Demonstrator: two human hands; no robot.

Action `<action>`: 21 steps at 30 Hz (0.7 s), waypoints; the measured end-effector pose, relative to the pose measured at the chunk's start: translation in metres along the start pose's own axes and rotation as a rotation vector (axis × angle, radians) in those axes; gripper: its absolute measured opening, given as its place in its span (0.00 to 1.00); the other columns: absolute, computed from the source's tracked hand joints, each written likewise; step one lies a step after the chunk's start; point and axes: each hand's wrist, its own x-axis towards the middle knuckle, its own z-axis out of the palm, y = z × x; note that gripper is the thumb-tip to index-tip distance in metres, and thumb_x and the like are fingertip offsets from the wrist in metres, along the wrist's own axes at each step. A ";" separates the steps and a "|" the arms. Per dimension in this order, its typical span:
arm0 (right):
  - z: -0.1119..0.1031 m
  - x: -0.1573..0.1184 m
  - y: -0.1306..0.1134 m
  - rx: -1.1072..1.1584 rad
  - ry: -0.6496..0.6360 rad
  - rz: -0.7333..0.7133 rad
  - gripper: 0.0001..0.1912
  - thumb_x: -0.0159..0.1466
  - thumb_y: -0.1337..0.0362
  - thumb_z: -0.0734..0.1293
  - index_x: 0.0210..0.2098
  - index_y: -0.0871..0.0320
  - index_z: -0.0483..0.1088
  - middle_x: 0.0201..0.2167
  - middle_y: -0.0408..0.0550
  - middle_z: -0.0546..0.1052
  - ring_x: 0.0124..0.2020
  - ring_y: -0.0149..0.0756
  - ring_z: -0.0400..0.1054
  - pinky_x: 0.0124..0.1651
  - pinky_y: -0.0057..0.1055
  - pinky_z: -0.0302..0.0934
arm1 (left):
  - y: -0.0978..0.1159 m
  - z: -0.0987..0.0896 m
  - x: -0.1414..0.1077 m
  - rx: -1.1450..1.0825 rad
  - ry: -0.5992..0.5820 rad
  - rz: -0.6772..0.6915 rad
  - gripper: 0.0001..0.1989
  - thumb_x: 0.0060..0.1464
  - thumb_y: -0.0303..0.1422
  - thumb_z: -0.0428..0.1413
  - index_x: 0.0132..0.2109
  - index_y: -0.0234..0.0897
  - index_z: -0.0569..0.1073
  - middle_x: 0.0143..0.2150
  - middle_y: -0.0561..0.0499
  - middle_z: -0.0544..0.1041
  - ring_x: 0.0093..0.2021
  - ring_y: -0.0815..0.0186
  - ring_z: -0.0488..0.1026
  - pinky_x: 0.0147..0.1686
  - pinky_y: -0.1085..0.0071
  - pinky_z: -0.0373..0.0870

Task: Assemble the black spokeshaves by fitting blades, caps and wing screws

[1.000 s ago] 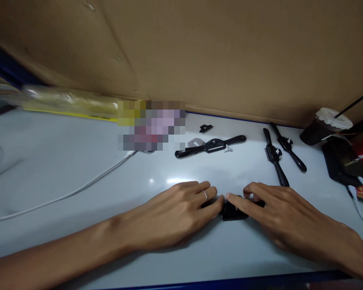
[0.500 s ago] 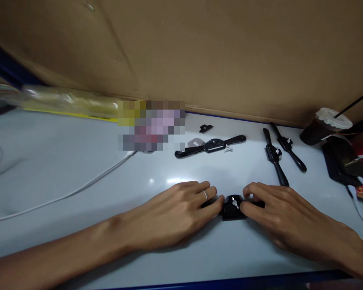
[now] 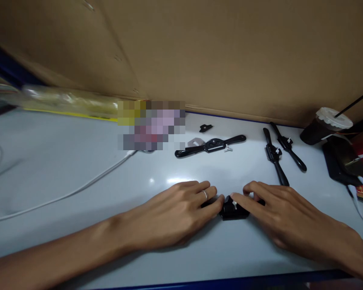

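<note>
A black two-handled tool (image 3: 234, 213) lies on the pale tabletop near the front, with a small silver wing screw (image 3: 235, 205) on its middle. My left hand (image 3: 190, 209), a ring on one finger, is closed round the tool's left handle, most of which it hides. On the other side, my right hand (image 3: 278, 211) grips the right handle with bent fingers, while its thumb reaches over the middle part beside the wing screw. Behind my hands lies a similar black tool (image 3: 215, 146) without its clamp piece, a loose wing screw (image 3: 228, 148) beside it.
A small black plate (image 3: 205, 128) lies at the back. Two more black tools (image 3: 273, 153) (image 3: 287, 145) are at the right, before a lidded cup (image 3: 323, 125) with a straw. A white cable (image 3: 87, 185) crosses the left side. Cardboard (image 3: 217, 52) stands behind.
My right thumb has moved left and up over the tool's middle, onto the area of the wing screw. My left hand has stayed in place.
</note>
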 end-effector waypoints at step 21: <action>0.000 0.002 0.002 0.019 0.018 -0.031 0.26 0.55 0.84 0.57 0.48 0.57 0.68 0.44 0.51 0.72 0.38 0.39 0.69 0.40 0.35 0.68 | -0.001 0.001 -0.002 -0.022 -0.008 0.008 0.10 0.63 0.22 0.50 0.50 0.30 0.70 0.37 0.47 0.75 0.34 0.61 0.71 0.31 0.65 0.70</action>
